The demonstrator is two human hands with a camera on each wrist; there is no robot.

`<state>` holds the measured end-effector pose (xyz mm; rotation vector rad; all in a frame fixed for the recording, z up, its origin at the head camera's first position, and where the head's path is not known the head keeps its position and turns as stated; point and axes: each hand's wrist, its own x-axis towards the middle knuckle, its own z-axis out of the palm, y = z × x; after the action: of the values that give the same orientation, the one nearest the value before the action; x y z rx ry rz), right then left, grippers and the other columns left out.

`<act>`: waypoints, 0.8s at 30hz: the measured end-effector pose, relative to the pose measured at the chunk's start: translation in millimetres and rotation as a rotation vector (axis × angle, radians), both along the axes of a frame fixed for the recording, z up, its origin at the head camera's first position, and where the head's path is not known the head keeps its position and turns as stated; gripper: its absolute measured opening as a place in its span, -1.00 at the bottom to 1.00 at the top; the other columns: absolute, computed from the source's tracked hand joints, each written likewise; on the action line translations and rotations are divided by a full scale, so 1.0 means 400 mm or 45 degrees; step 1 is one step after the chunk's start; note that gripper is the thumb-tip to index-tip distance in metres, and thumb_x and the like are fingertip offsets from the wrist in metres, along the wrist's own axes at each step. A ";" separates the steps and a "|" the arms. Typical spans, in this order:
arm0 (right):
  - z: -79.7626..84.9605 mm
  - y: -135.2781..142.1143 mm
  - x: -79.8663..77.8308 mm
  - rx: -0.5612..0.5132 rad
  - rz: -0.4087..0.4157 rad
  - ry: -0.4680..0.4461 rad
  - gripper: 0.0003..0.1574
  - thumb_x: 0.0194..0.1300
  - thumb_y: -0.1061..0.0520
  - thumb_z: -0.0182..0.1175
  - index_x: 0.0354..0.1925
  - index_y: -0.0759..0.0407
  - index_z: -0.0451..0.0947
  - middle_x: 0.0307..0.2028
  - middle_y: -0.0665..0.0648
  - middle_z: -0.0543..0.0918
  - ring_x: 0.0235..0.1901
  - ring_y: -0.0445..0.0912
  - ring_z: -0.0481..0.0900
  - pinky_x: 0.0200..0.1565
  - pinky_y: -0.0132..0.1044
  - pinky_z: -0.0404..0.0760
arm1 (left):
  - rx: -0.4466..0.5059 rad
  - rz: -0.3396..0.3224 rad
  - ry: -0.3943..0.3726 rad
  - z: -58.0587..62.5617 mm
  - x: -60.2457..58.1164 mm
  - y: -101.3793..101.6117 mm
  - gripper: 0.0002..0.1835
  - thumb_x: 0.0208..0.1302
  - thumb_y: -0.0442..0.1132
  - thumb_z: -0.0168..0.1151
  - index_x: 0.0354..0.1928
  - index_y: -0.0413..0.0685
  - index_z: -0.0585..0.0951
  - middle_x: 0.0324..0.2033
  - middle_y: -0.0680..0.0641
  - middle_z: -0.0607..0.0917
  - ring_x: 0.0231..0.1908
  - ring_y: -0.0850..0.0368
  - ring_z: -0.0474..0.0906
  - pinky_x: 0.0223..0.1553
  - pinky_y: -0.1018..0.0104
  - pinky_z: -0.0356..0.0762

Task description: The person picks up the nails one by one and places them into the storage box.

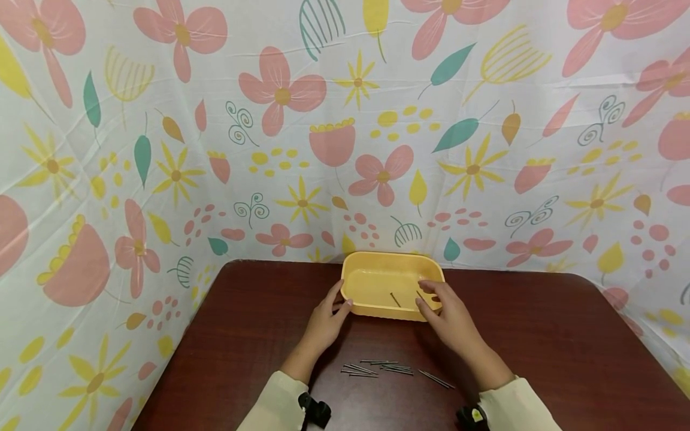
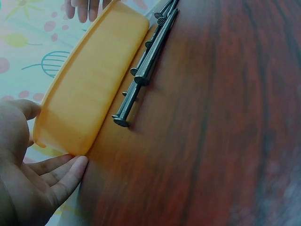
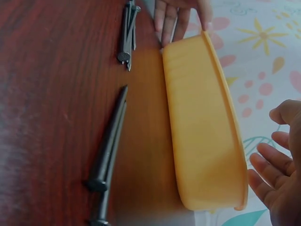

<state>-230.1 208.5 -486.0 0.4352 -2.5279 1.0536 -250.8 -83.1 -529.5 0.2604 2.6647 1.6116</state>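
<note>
A shallow yellow plastic tray (image 1: 372, 312) stands at the table's back edge, against the patterned cloth. My left hand (image 1: 323, 323) holds its left end, thumb at the near corner and fingers along the side; the left wrist view shows these fingers (image 2: 70, 176) at the tray's lower corner. Over the right end hovers my right hand (image 1: 453, 320), fingers spread and apart from one another. In the right wrist view this hand (image 3: 282, 174) appears empty. One nail (image 1: 396, 299) lies inside the tray; another thin nail (image 1: 420, 295) shows near the right thumb.
Several loose nails (image 1: 360, 370) lie on the dark wooden table (image 1: 259, 335) in front of the tray. A further small group of nails (image 1: 436, 379) lies to their right. Flower-patterned cloth (image 1: 377, 227) hangs behind the table and along its left side.
</note>
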 end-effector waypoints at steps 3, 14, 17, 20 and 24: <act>-0.002 0.001 0.010 0.005 0.014 0.039 -0.56 0.42 0.13 0.27 0.20 0.25 0.53 0.05 0.17 0.63 -0.01 0.08 0.61 -0.18 -0.08 0.69 | 0.002 0.005 -0.002 0.001 -0.001 0.001 -0.33 0.52 0.19 0.02 0.58 0.42 0.12 0.48 -0.11 0.34 0.27 -0.10 0.55 0.21 -0.14 0.52; -0.010 0.008 0.057 0.101 0.022 0.157 -0.64 0.30 0.22 0.37 0.06 0.15 0.60 -0.11 0.06 0.64 -0.16 -0.11 0.57 -0.13 -0.13 0.62 | 0.008 0.005 -0.007 0.001 -0.001 0.002 -0.34 0.54 0.16 0.02 0.58 0.43 0.12 0.49 -0.09 0.33 0.27 -0.11 0.54 0.21 -0.15 0.52; -0.010 0.009 0.070 0.120 0.027 0.160 -0.65 0.26 0.24 0.39 0.02 0.15 0.62 -0.19 0.03 0.62 -0.21 -0.12 0.56 -0.14 -0.18 0.58 | 0.009 0.005 -0.007 0.001 -0.001 0.003 -0.35 0.54 0.15 0.02 0.58 0.43 0.12 0.50 -0.08 0.31 0.27 -0.11 0.54 0.21 -0.15 0.52; -0.012 0.009 0.083 0.148 0.031 0.096 -0.68 0.27 0.22 0.38 0.00 0.14 0.62 -0.22 -0.03 0.59 -0.22 -0.15 0.54 -0.14 -0.24 0.57 | 0.004 0.006 -0.006 -0.001 -0.002 0.003 -0.35 0.54 0.14 0.02 0.58 0.43 0.12 0.50 -0.08 0.31 0.27 -0.11 0.54 0.20 -0.14 0.53; -0.016 0.010 0.102 0.183 0.043 -0.022 -0.73 0.33 0.15 0.36 -0.01 0.06 0.63 -0.18 -0.08 0.60 -0.19 -0.21 0.56 -0.11 -0.28 0.60 | 0.000 0.008 -0.004 -0.002 -0.001 0.002 -0.34 0.53 0.17 0.02 0.58 0.41 0.12 0.50 -0.09 0.31 0.27 -0.11 0.54 0.19 -0.13 0.54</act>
<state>-189.4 212.3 -492.6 0.5113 -2.6304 0.8944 -251.3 -82.1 -530.5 0.2502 2.6660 1.6122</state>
